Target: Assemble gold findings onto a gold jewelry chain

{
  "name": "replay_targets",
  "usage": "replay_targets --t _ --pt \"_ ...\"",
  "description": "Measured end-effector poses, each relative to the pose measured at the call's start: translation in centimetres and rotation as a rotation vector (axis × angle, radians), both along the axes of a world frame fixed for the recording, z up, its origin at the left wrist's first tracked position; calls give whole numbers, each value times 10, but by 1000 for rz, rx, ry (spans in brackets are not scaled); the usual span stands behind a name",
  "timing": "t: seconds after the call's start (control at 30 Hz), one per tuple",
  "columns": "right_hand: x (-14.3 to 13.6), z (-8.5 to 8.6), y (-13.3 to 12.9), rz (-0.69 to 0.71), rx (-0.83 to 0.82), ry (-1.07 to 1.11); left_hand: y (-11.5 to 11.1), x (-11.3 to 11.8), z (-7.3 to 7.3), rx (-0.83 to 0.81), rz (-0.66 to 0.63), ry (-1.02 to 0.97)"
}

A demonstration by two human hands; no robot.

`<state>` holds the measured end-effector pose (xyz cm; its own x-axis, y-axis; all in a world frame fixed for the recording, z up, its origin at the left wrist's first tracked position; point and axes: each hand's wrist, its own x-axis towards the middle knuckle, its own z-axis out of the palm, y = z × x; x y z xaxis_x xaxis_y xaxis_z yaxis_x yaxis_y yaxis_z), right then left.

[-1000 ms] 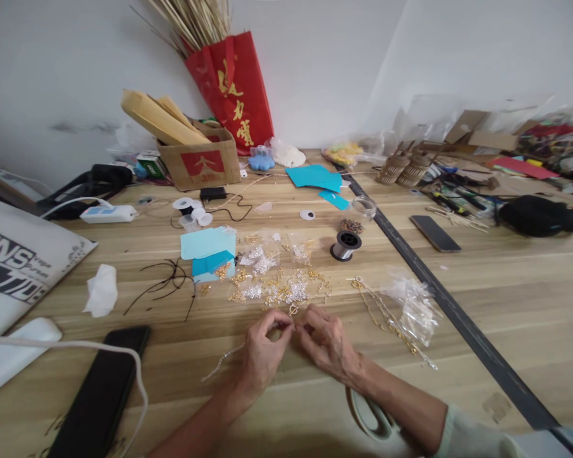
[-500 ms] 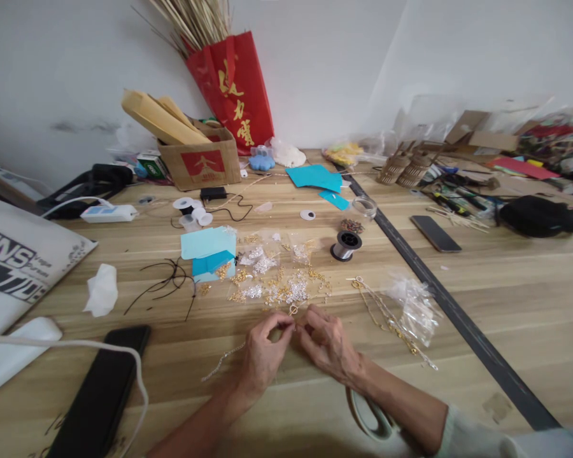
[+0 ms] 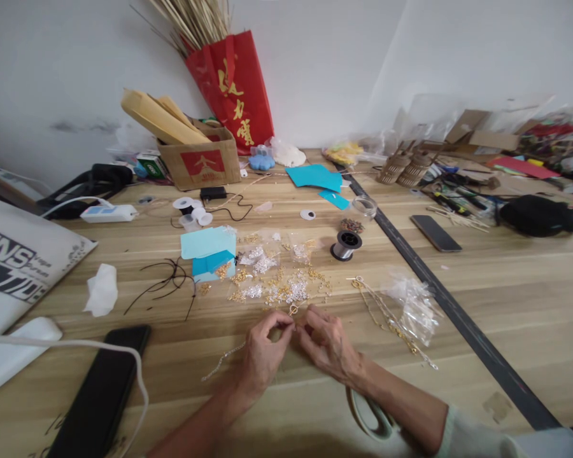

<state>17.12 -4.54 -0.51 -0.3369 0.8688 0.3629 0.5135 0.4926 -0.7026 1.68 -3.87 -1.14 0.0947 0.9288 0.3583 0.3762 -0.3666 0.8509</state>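
Note:
My left hand [image 3: 266, 348] is closed in a pinch near the table's front middle, its thumb and forefinger meeting by a small gold-coloured ring clasp [image 3: 293, 310]. A thin silver chain [image 3: 219, 362] trails out to the left from under this hand. Fingertip to fingertip with it, my right hand [image 3: 332, 340] is also pinched shut; whatever small piece lies between its fingers is too small to make out. Just beyond both hands spread loose silver beads [image 3: 296, 289] and gold beads [image 3: 239, 277], some in little clear bags.
A wire spool [image 3: 346, 245] stands behind the beads. To the right lie finished-looking chains [image 3: 382, 312] and clear plastic bags [image 3: 415, 305]. Blue cards [image 3: 207, 243] and black cord [image 3: 169, 280] are at left, near a black phone-like slab [image 3: 102, 388] with a white cable [image 3: 141, 381].

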Motion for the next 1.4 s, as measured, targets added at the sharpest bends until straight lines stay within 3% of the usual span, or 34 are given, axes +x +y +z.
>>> replay_targets --t 0.97,1.4 --pt "0 -1 1 -4 19 -2 2 -2 -3 97 -80 46" --pt "1 -4 1 11 21 -42 4 -3 -6 -153 -103 -48"
